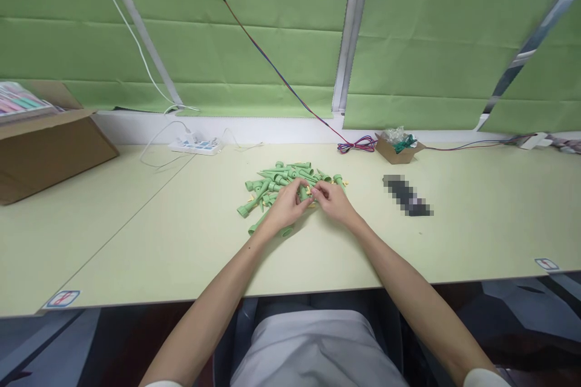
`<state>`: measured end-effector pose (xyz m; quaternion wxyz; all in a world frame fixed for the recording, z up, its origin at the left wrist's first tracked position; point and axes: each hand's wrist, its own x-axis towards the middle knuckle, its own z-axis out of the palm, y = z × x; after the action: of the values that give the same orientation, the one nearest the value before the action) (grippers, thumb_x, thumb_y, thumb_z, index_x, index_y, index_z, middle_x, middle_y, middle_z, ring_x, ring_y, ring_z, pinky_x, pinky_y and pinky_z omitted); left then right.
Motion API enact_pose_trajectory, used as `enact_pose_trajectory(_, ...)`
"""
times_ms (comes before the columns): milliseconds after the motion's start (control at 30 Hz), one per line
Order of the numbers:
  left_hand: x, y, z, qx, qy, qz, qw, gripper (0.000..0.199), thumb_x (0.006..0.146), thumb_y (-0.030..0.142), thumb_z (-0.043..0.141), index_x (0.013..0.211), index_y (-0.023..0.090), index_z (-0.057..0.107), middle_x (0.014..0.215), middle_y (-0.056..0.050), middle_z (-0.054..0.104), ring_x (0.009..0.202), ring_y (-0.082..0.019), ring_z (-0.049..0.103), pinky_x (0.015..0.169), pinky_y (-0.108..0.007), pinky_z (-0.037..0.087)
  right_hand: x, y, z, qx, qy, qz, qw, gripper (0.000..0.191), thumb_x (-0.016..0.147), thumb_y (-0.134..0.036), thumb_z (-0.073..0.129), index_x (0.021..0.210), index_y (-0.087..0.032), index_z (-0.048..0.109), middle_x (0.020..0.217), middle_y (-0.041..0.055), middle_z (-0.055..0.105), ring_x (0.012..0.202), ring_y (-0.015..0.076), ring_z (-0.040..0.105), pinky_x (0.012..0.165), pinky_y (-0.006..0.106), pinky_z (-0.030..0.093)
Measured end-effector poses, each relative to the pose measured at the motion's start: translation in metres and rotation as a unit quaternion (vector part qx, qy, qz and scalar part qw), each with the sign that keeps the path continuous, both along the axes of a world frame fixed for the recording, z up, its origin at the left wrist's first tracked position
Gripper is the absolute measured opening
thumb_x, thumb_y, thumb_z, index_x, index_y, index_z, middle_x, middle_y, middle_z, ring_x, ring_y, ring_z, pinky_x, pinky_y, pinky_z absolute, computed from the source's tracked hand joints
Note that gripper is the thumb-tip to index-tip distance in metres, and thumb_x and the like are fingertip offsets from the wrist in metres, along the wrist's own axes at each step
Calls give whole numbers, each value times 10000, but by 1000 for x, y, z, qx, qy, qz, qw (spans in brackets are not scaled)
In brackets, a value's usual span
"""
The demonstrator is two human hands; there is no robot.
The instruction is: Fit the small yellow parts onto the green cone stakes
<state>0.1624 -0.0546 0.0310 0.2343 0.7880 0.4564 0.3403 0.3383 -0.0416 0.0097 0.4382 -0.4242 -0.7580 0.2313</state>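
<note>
A heap of green plastic spikes, each with a pointed end and a wider cup end, lies on the table in front of me. My left hand is closed around one green plastic spike, mostly hidden by the fingers. At its side, my right hand pinches a small yellow plastic piece against the spike; how far the piece sits in it I cannot tell. More yellow pieces are scattered around the heap. A spike lies below my left wrist, cup end showing.
The cream table holds a large cardboard box at left and a power strip at the back. A small carton stands beside coiled wires. A pixelated dark object lies at right.
</note>
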Motion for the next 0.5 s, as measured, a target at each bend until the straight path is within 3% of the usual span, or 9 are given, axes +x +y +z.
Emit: enact_pose_trajectory(500,-2,4,-8,16,29,9,999,237,856,294,606,1061,202,531,645,44,518,608,-166,530,627,-279,362,-1,-1,-2,9,-52,10,999,287,958,-308,442,691,-204,452,588,-34,428,570,137,405,592,279,276)
